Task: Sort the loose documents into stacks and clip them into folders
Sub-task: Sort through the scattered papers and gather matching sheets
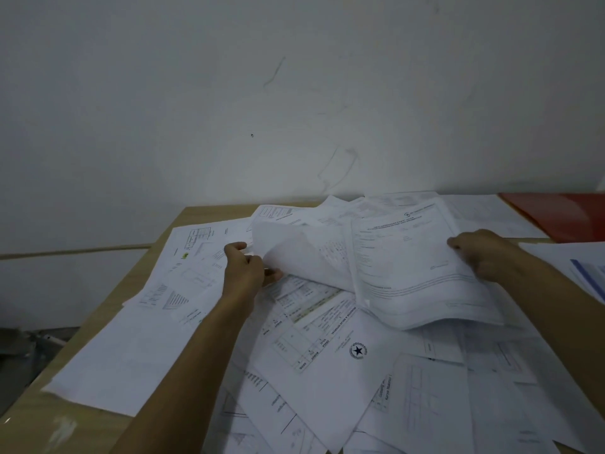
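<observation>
I saw two hands over the heap and one red folder; the loose sheets overlapped too much for me to count them. My left hand (244, 268) was curled round the turned-up edge of a curled sheet (294, 257), thumb and fingers pinching the paper where it bent away from the pile. My right hand (484, 253) gripped the far right edge of a lifted bundle (412, 267), a sheaf of several printed forms held off the pile with its near edge sagging; how many sheets were in it I could not tell, though a few layered edges showed along the bottom.

Beneath both hands the documents (327, 348) lay spread over most of the wooden table (39, 417), crossing each other at many angles. One sheet with a round star emblem (357, 350) lay face up near the middle, just below the bundle. A large blank-looking sheet (127, 355) lay at the left, reaching close to the table's edge, with a printed sheet bearing a small green mark (185, 255) beyond it, close to my left hand.

The red folder (563, 214) lay flat at the far right corner, well apart from both hands, with paper touching its left edge. One blue-striped sheet (589, 273) showed at the right border. Behind the table stood a plain scuffed wall (229, 93).
</observation>
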